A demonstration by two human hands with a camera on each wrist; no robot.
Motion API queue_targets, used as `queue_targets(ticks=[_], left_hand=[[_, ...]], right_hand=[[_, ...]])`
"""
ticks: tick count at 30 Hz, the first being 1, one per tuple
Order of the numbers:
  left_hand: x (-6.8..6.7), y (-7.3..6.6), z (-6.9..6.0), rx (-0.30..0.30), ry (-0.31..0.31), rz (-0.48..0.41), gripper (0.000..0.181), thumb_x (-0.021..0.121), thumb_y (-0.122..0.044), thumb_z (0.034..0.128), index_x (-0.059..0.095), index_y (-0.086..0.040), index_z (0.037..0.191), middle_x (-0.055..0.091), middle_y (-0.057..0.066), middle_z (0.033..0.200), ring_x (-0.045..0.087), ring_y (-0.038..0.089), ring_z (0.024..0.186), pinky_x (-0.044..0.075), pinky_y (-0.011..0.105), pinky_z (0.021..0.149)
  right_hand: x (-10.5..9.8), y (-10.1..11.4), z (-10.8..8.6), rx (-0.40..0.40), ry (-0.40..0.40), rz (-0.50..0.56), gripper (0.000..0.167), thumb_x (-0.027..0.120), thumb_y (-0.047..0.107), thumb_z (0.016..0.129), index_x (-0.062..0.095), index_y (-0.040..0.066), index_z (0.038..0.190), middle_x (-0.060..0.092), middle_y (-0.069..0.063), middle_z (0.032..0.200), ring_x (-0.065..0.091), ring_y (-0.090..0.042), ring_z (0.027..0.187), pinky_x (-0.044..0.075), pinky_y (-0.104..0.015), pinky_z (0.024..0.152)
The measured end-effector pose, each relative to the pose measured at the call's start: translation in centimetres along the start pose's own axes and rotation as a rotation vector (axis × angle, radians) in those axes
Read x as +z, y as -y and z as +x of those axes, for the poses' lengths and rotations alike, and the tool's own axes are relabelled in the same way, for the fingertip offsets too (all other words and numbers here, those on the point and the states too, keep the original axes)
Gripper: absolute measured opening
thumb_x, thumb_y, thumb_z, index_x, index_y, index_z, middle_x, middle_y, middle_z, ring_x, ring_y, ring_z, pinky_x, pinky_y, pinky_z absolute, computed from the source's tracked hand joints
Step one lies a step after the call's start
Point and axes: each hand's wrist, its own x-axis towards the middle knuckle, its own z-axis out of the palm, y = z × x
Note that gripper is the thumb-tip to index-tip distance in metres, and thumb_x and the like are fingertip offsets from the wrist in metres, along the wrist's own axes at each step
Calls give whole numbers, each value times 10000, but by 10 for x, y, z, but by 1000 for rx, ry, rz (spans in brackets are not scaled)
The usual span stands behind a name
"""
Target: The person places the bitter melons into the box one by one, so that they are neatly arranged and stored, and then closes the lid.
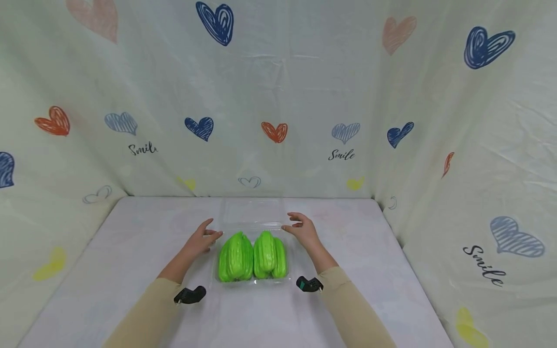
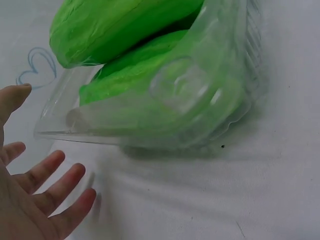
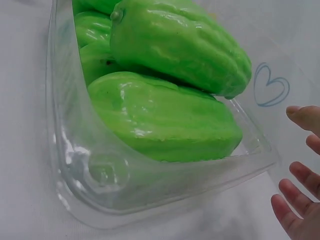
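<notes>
Several bright green, ribbed, gourd-like vegetables (image 1: pixel 235 258) fill a clear plastic clamshell box (image 2: pixel 165 131) in two piles, side by side. The box's lid (image 1: pixel 252 211) lies folded back, away from the person. Beside the left back corner of the box is my left hand (image 1: pixel 201 240), fingers spread and holding nothing. My right hand (image 1: pixel 305 233) hovers by the right back corner, also with nothing in it. Up close in the right wrist view, the right hand (image 3: pixel 301 202) is apart from the box wall, its fingers loosely extended. Whether any fingertip brushes the lid hinge I cannot tell.
The box stands on a table with a pale cloth (image 1: pixel 130 251). Behind and at both sides hangs a white curtain (image 1: pixel 304 92) printed with hearts. A black wrist camera (image 1: pixel 190 295) sticks out from the left sleeve, another (image 1: pixel 309 284) from the right.
</notes>
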Motion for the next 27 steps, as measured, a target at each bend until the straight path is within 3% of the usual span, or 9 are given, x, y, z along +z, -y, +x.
queue_targets(ticks=[10,21,27], left_hand=[[-2,9,9,-27,9,30,770,586,-284,977,141,21,1527,445,341,1329,531,437,1136,527,498,860],[-4,7,9,-33,55,19,714,580,-276,984,195,-24,1530,432,313,1348,524,414,1146,509,507,882],[-5,6,10,-25,85,1,671,559,-269,998,217,-26,1522,422,322,1356,502,438,1174,487,539,915]], right_hand=[[1,-14,9,44,1,-18,509,774,150,840,593,34,1302,584,-181,1239,569,-342,1064,528,-442,832],[-1,-22,12,64,37,-20,507,783,145,828,600,10,1282,584,-184,1248,559,-371,1133,519,-453,883],[-4,-26,16,101,93,-15,507,774,192,846,599,23,1291,608,-161,1222,567,-341,1126,531,-438,861]])
